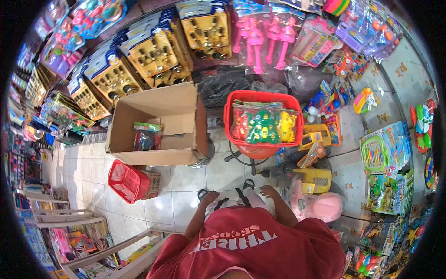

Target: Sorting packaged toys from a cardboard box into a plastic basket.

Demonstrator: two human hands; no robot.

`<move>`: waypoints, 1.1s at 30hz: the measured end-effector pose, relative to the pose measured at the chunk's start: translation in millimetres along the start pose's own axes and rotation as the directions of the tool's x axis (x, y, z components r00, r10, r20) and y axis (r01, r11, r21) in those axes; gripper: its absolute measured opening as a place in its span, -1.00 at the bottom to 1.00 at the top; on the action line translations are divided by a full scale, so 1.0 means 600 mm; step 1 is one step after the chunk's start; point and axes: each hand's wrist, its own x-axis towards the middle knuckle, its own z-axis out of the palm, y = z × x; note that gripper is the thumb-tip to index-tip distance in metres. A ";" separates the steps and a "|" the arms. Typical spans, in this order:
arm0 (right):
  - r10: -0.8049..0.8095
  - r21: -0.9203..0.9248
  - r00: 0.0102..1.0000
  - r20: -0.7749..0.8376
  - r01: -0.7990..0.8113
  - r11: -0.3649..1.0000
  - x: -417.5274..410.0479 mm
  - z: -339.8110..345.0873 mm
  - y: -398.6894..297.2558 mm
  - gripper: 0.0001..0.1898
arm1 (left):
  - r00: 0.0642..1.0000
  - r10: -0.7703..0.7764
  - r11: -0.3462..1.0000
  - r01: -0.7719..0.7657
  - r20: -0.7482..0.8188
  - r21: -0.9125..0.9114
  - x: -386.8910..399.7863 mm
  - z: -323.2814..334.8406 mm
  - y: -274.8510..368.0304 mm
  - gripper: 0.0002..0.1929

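My left hand point(210, 197) hangs low by my left thigh, holding nothing, with loosely extended fingers. On the other side, my right hand point(269, 191) is also bare, its fingers slightly curled and apart. Before me a red plastic basket point(227, 117) sits on a stool point(252, 152). Bagged plastic toys point(262, 125), red, green and yellow, lie in it. Left of the basket is an open cardboard box point(156, 153). Inside the box I see a packaged dark toy point(147, 137) with a green header card. Neither hand touches the basket or the box.
A red mesh basket point(122, 181) leans by a small carton point(153, 185) on the tiled floor point(190, 179). Carded kitchen toy sets point(205, 33) and bagged pink dolls point(256, 38) hang ahead. At right are a yellow toy truck point(315, 179) and a wrapped pink ride-on toy point(324, 207).
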 end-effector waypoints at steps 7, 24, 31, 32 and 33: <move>-0.178 -0.135 0.983 -0.044 0.171 0.976 0.055 0.145 -0.106 -0.61 | 0.994 0.109 0.994 -0.108 0.032 -0.018 -0.098 -0.113 -0.049 -0.80; -0.557 -0.094 0.611 0.563 0.716 0.692 -0.204 0.548 -0.497 -0.64 | 0.857 0.035 0.834 -0.309 -0.515 -0.457 -0.324 -0.468 0.082 -0.68; -0.699 0.018 0.473 0.536 0.822 0.569 -0.291 0.553 -0.721 -0.61 | 0.752 0.204 0.846 -0.458 -0.627 -0.274 -0.305 -0.697 0.229 -0.71; -0.696 -0.066 0.469 0.544 0.850 0.522 -0.277 0.553 -0.750 -0.61 | 0.709 0.282 0.845 -0.503 -0.646 -0.183 -0.291 -0.727 0.239 -0.71; -0.690 -0.143 0.464 0.556 0.871 0.471 -0.262 0.559 -0.776 -0.62 | 0.712 0.271 0.851 -0.492 -0.648 -0.185 -0.277 -0.753 0.243 -0.71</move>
